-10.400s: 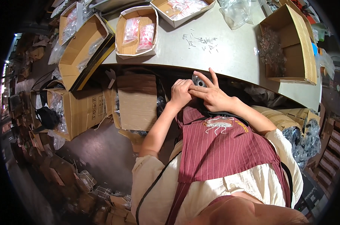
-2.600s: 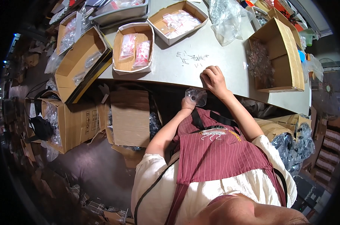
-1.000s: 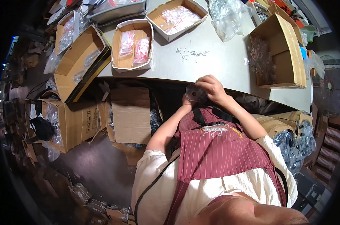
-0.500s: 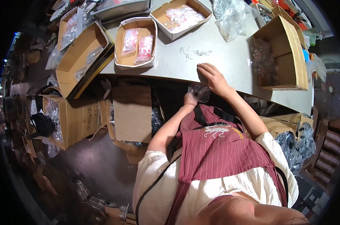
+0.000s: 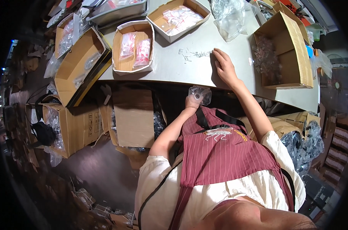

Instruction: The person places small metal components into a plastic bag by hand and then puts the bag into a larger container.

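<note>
My left hand (image 5: 191,102) is closed on a small clear plastic bag (image 5: 206,96) just below the table's front edge. A dark ring-shaped spot shows in or on the bag; what it is I cannot make out. On the tabletop, my right hand (image 5: 225,68) lies with its fingers stretched out, their tips at the right end of a scatter of thin metal pins (image 5: 199,54). Nothing can be seen in its fingers. More of the pins lie loosely to the left.
On the grey table (image 5: 174,71) stand a carton with pink-printed bags (image 5: 118,66), a carton of small clear bags (image 5: 164,35) and a tall open carton (image 5: 292,73). A clear plastic sheet (image 5: 229,27) lies at the back. A black-edged carton (image 5: 62,82) sits at left.
My right hand has moved forward to the pins' right end. My left hand has turned the bag so the dark ring shows more clearly. The whole view has shifted slightly.
</note>
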The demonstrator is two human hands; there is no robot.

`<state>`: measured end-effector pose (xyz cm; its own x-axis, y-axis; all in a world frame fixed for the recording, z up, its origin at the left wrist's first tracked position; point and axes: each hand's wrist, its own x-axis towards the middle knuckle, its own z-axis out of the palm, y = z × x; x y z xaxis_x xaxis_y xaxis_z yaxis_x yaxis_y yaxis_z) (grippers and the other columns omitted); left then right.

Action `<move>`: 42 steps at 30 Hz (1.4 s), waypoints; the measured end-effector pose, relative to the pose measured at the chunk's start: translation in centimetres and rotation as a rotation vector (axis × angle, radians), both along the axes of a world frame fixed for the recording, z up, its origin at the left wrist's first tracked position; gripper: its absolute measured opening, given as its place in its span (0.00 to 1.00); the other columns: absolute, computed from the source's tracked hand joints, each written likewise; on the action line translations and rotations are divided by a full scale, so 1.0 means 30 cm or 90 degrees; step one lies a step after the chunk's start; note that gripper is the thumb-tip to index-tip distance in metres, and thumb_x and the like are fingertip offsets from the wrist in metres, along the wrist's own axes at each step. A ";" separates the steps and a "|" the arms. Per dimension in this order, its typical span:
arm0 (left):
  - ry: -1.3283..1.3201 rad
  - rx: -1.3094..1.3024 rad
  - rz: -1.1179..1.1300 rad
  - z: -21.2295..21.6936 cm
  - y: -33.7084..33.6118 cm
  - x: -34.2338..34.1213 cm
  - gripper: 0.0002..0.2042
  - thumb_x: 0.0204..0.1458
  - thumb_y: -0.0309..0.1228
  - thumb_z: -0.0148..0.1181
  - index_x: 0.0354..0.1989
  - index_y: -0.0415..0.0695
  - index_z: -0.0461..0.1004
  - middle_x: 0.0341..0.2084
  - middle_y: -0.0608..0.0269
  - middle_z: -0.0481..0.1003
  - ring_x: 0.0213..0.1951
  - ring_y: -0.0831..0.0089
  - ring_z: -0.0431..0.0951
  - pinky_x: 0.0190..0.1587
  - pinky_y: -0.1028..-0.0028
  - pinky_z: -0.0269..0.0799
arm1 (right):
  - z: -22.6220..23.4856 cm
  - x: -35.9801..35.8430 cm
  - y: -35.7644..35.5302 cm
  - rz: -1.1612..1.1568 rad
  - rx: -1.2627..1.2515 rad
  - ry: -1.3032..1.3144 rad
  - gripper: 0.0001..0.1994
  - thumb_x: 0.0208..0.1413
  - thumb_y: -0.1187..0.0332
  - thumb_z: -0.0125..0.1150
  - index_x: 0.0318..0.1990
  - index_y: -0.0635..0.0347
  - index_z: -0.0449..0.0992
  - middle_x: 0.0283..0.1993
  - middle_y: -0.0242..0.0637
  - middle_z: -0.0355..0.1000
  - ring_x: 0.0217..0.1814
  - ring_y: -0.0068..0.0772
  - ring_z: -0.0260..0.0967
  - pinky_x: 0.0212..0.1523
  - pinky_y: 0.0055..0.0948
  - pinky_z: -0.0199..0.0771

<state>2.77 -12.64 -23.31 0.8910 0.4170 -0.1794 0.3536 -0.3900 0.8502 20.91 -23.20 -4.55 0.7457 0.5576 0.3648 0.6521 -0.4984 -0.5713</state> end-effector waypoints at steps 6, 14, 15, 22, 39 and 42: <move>0.071 -0.185 -0.011 0.006 0.015 -0.013 0.13 0.53 0.41 0.65 0.31 0.43 0.83 0.22 0.57 0.82 0.26 0.63 0.84 0.32 0.65 0.77 | 0.004 -0.039 0.038 0.127 -0.177 -0.121 0.27 0.66 0.61 0.54 0.68 0.65 0.64 0.73 0.55 0.59 0.75 0.58 0.54 0.74 0.52 0.53; 0.062 -0.039 0.019 0.047 0.009 0.001 0.16 0.50 0.44 0.66 0.35 0.42 0.83 0.33 0.45 0.82 0.38 0.48 0.83 0.40 0.58 0.78 | 0.024 -0.146 -0.056 0.119 -0.351 -0.141 0.34 0.68 0.41 0.44 0.76 0.46 0.55 0.80 0.49 0.47 0.81 0.55 0.44 0.78 0.56 0.38; 0.060 -0.039 0.017 0.058 0.009 0.000 0.16 0.50 0.44 0.66 0.35 0.42 0.83 0.33 0.45 0.82 0.38 0.48 0.83 0.40 0.58 0.78 | 0.029 -0.150 -0.064 0.122 -0.346 -0.132 0.34 0.68 0.41 0.44 0.76 0.44 0.55 0.80 0.48 0.47 0.81 0.55 0.43 0.78 0.56 0.38; 0.040 -0.010 0.028 0.024 0.017 -0.011 0.17 0.50 0.45 0.66 0.34 0.42 0.83 0.32 0.45 0.82 0.37 0.48 0.83 0.38 0.57 0.78 | 0.050 -0.151 -0.099 0.171 -0.222 -0.057 0.31 0.67 0.53 0.55 0.74 0.53 0.60 0.78 0.53 0.49 0.81 0.53 0.45 0.78 0.49 0.43; 0.035 -0.107 0.001 0.052 0.014 -0.008 0.16 0.54 0.45 0.66 0.28 0.43 0.83 0.22 0.57 0.82 0.27 0.61 0.83 0.32 0.63 0.76 | 0.000 -0.016 0.010 0.000 -0.005 -0.076 0.23 0.49 0.85 0.54 0.54 0.61 0.77 0.55 0.46 0.73 0.58 0.53 0.68 0.58 0.42 0.71; 0.037 -0.112 -0.004 0.040 0.018 -0.005 0.16 0.54 0.45 0.65 0.28 0.43 0.83 0.23 0.57 0.82 0.27 0.60 0.83 0.32 0.63 0.76 | 0.002 -0.020 -0.001 0.024 -0.017 -0.074 0.23 0.48 0.86 0.53 0.53 0.60 0.78 0.54 0.46 0.73 0.58 0.53 0.68 0.58 0.42 0.71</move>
